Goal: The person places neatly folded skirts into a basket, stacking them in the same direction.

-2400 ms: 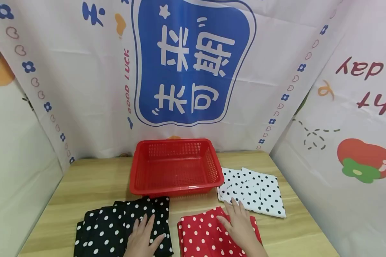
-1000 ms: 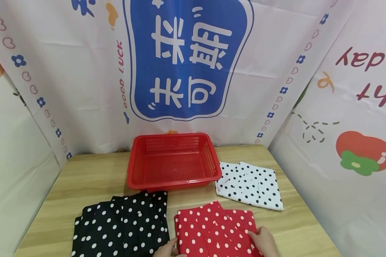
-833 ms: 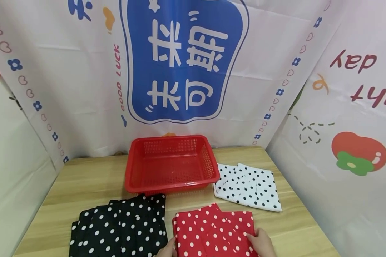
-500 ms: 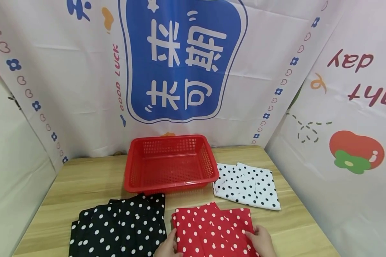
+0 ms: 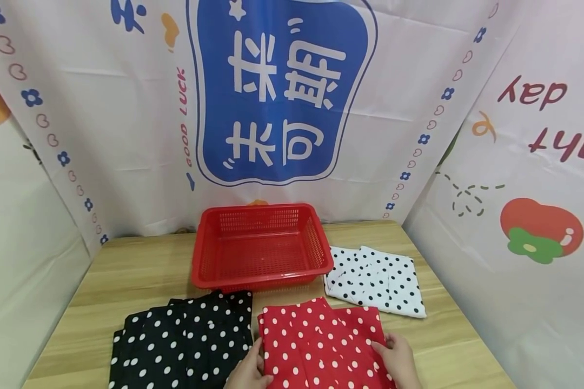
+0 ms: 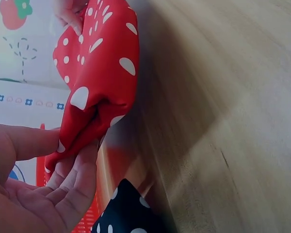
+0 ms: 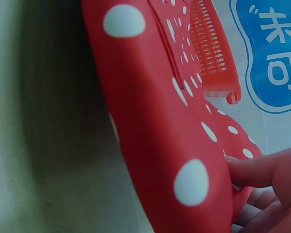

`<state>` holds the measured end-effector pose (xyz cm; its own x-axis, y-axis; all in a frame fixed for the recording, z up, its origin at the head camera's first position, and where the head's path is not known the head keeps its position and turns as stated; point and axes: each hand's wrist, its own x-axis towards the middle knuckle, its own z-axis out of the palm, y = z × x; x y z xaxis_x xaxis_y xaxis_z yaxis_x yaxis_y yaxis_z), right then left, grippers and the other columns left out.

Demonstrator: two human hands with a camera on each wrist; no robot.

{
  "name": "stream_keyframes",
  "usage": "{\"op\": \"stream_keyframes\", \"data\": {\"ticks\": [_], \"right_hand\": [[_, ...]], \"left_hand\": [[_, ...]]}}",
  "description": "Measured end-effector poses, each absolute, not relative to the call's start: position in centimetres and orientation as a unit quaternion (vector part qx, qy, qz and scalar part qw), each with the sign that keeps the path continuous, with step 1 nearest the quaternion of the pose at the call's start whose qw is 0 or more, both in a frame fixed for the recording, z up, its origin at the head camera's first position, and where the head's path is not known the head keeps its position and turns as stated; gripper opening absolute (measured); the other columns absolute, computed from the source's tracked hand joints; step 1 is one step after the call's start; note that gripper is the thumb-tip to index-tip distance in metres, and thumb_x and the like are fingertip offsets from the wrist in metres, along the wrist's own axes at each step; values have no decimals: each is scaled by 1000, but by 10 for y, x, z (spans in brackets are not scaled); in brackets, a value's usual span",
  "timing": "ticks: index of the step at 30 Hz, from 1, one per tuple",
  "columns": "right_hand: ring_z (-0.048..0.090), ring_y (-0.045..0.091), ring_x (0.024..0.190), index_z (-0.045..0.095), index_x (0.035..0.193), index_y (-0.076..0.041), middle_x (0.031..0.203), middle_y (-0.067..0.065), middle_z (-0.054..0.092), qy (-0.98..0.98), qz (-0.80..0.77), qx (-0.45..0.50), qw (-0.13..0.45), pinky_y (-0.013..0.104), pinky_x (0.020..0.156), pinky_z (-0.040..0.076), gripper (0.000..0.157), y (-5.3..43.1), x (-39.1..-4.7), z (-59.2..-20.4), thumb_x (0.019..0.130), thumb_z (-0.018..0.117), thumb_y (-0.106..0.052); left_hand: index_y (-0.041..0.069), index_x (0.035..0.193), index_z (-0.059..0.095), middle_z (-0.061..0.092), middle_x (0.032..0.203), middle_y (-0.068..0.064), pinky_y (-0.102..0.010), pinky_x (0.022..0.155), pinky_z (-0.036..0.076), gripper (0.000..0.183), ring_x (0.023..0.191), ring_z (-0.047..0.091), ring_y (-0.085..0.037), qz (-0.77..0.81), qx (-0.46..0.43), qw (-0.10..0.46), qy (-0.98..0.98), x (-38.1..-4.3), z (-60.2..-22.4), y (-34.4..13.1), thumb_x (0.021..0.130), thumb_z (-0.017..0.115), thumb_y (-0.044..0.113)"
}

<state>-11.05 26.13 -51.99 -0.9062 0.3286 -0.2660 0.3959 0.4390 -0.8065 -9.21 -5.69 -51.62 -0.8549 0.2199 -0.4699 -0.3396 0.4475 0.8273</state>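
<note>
A folded red cloth [image 5: 316, 346] with white dots lies between my two hands at the front of the table. My left hand [image 5: 248, 367] pinches its left edge, thumb on top and fingers underneath, as the left wrist view shows. At the opposite edge, my right hand [image 5: 398, 359] holds the cloth between thumb and fingers. In the left wrist view the red cloth [image 6: 104, 63] hangs above the wood and casts a shadow there. Just left of my left hand is a folded black cloth [image 5: 175, 340] with white dots.
Behind the cloths stands a red plastic basket [image 5: 263, 259] with nothing in it. A folded white cloth [image 5: 375, 281] with black dots lies to its right. The wooden table [image 5: 141, 270] is bordered by printed white sheets [image 5: 399, 81] at the back and sides.
Earlier both hands lay spread, the left on the black cloth and the right on the red. They moved to the red cloth's two edges, gripped it, and it has shifted slightly up and away.
</note>
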Motion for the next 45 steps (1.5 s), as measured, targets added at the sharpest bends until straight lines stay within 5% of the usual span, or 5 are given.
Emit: {"op": "stream_keyframes", "data": {"ticks": [9,19,45], "right_hand": [[61,19,75,60,99,8,87,13,65,846,-494,197,29,37,68,57,16,260,-111,-509,86,67,0],[60,18,72,60,99,8,84,11,64,850,-497,174,12,34,64,56,18,257,-113,-483,86,69,-2],[63,17,72,60,103,9,89,12,66,840,-524,139,4,35,64,58,24,238,-129,-432,87,70,-6]], "left_hand": [[-23,137,21,57,85,-10,-41,74,58,74,77,66,-22,549,-46,256,795,-92,-518,-65,82,68,-8],[-25,137,20,56,88,-8,-41,73,59,69,76,63,-17,592,-9,223,774,-81,-471,-77,86,63,-10],[-21,139,25,51,94,-9,-37,71,59,71,78,58,-18,588,-4,163,792,-83,-429,-100,84,68,-6]]}}
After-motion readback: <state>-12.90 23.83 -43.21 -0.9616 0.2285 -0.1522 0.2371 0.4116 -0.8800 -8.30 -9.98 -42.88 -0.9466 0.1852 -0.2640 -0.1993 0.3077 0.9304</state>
